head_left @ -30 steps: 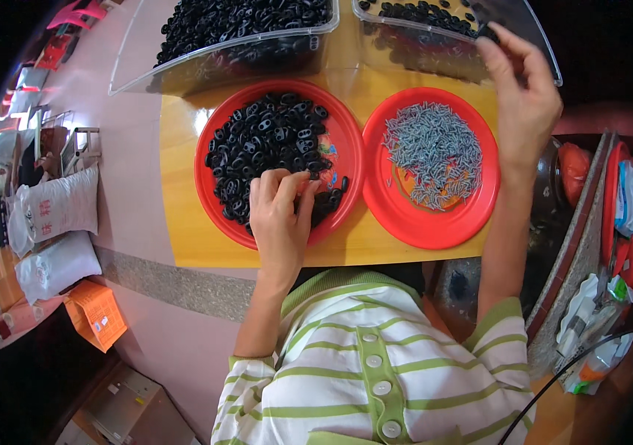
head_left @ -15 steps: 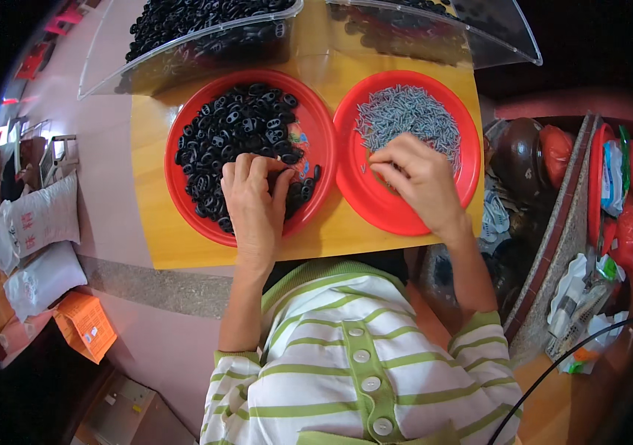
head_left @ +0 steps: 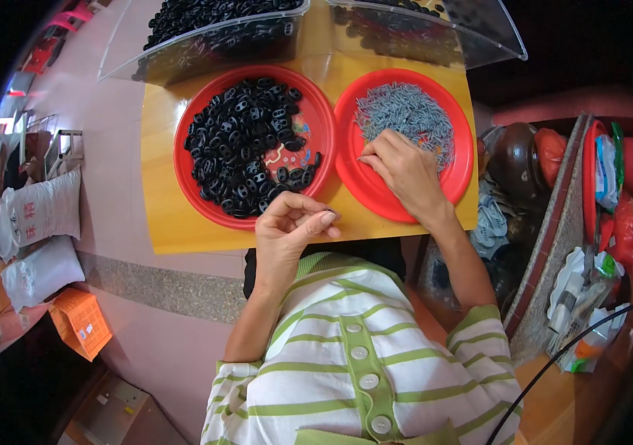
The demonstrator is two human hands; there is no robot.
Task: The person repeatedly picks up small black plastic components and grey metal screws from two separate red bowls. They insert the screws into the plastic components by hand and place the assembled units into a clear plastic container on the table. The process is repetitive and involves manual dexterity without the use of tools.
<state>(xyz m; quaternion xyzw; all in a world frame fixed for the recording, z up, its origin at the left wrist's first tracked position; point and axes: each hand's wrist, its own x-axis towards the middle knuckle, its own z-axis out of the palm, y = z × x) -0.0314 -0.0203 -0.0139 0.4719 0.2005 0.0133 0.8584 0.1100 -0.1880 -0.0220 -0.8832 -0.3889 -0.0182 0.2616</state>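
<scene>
My left hand (head_left: 290, 222) is raised just in front of the left red plate (head_left: 190, 189), which holds several black plastic pieces (head_left: 246, 137). Its thumb and fingers are pinched together on a small dark piece that barely shows. My right hand (head_left: 405, 174) lies in the right red plate (head_left: 368, 196). Its bunched fingertips touch the pile of small grey metal pieces (head_left: 405, 115), and the fingers hide whether they grip one. Both plates stand side by side on a yellow board (head_left: 164, 222).
Two clear plastic bins (head_left: 205, 44) of black pieces stand behind the plates. Sacks (head_left: 38, 211) and an orange crate (head_left: 79, 322) lie on the floor at the left. At the right are a dark pot (head_left: 520, 159), bags and red containers (head_left: 606, 185).
My left hand has lifted out of the black pieces toward me with its fingers pinched. My right hand came down from the far bin a second ago into the grey-piece plate.
</scene>
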